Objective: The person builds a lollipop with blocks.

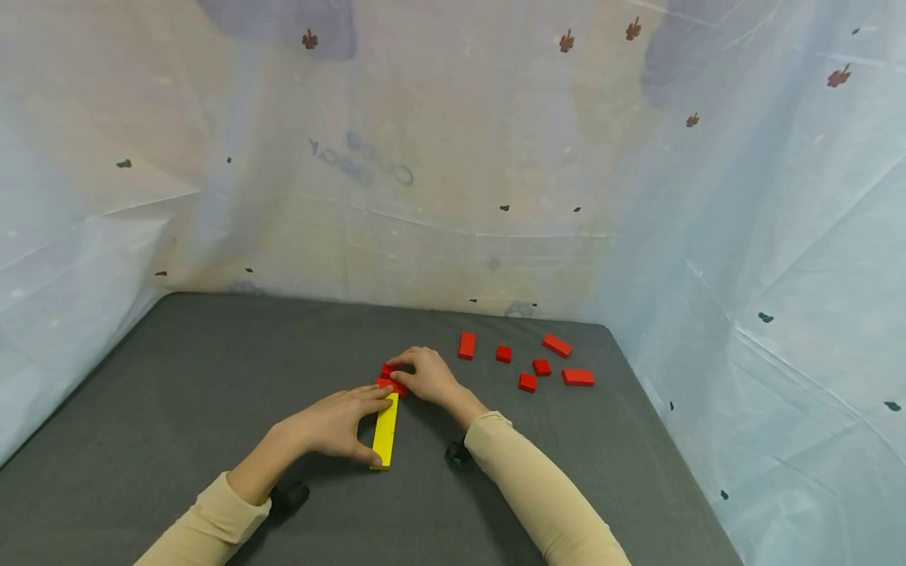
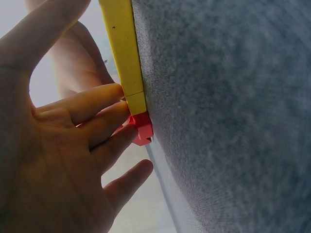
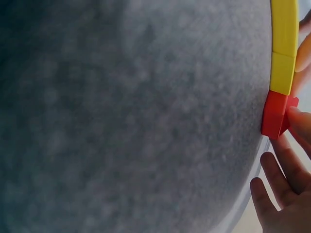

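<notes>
A yellow strip (image 1: 385,432) lies on the dark cloth, with a seam between two yellow blocks (image 3: 283,73) in the right wrist view. Crosswise at its far end lies a red block (image 3: 274,114), and more red (image 1: 386,369) shows just beyond it. My left hand (image 1: 333,424) spans the strip, thumb at the near end and forefingers by the far end. In the left wrist view its nearly straight fingers (image 2: 104,114) touch the yellow side and reach the red block. My right hand (image 1: 428,377) pinches the red block between thumb and index finger, its other fingers spread.
Several loose red blocks lie at the back right of the table, long ones (image 1: 578,378) and short ones (image 1: 503,354). A pale plastic sheet (image 1: 425,196) hangs behind and beside the grey-covered table (image 1: 212,393). Dark wrist devices (image 1: 289,499) sit under both forearms.
</notes>
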Demonstrator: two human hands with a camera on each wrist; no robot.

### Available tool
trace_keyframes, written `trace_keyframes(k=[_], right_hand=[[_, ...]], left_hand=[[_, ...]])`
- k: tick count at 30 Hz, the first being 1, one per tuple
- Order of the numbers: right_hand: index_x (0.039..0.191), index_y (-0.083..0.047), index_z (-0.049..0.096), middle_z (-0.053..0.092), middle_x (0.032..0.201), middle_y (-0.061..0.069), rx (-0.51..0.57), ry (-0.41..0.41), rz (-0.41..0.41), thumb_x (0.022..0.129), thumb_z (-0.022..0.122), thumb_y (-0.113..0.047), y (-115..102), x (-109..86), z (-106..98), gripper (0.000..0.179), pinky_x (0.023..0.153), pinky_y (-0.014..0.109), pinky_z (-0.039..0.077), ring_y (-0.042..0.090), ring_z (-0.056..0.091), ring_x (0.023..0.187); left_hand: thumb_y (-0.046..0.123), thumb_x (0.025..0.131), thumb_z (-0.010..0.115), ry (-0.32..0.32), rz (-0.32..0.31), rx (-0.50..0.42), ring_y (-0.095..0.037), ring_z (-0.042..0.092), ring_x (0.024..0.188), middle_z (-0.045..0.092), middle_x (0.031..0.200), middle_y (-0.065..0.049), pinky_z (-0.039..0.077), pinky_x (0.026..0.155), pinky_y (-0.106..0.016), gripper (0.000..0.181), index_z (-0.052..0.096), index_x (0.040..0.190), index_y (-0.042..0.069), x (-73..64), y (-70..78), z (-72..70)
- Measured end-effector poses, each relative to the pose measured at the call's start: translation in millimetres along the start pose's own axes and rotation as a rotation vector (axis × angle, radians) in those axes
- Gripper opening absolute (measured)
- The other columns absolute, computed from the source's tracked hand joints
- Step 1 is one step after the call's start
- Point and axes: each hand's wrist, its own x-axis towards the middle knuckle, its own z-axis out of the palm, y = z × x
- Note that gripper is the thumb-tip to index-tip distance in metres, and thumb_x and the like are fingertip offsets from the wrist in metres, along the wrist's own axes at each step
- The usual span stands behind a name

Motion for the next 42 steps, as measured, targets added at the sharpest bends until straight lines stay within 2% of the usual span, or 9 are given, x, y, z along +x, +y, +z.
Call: trace_keyframes(k=[18,26,35,42], right_hand=[[0.128,-0.018,0.077,0.069,0.129,0.004,0.002,-0.010,0.001,0.104,0.066,-0.023,-3,-1.0,0,0.026,0.107,0.041,0.049,0.025,0.061,0.120],[0.127,-0.017,0.077,0.070,0.127,0.004,-0.012,-0.015,-0.034,0.104,0.067,-0.019,-2,-1.7,-1,0.025,0.106,0.040,0.050,0.024,0.062,0.119],[0.128,-0.017,0.077,0.069,0.129,0.004,-0.021,-0.022,-0.022,0.104,0.066,-0.019,-4,-2.6,-1,0.026,0.108,0.042,0.048,0.025,0.060,0.122],[0.133,-0.016,0.073,0.065,0.134,0.006,-0.004,-0.010,-0.014,0.105,0.065,-0.021,-4,-11.5,-13,0.030,0.109,0.044,0.049,0.027,0.058,0.126]], left_hand=[[0.058,0.079,0.086,-0.006,-0.011,0.006,-0.040,0.031,0.153,0.037,0.166,-0.015,0.027,0.120,-0.067,0.101,0.048,0.156,0.005,0.4,2.4,-0.6],[0.058,0.079,0.086,-0.008,-0.007,0.008,-0.040,0.032,0.153,0.037,0.165,-0.015,0.028,0.119,-0.067,0.100,0.048,0.156,0.005,1.6,0.4,0.8],[0.058,0.079,0.085,-0.004,-0.004,0.006,-0.040,0.032,0.152,0.037,0.165,-0.015,0.028,0.119,-0.067,0.100,0.048,0.156,0.005,1.0,-0.1,1.2],[0.059,0.078,0.086,0.007,0.001,0.011,-0.041,0.032,0.152,0.037,0.165,-0.014,0.029,0.119,-0.067,0.100,0.050,0.155,0.005,1.0,-0.9,0.7]])
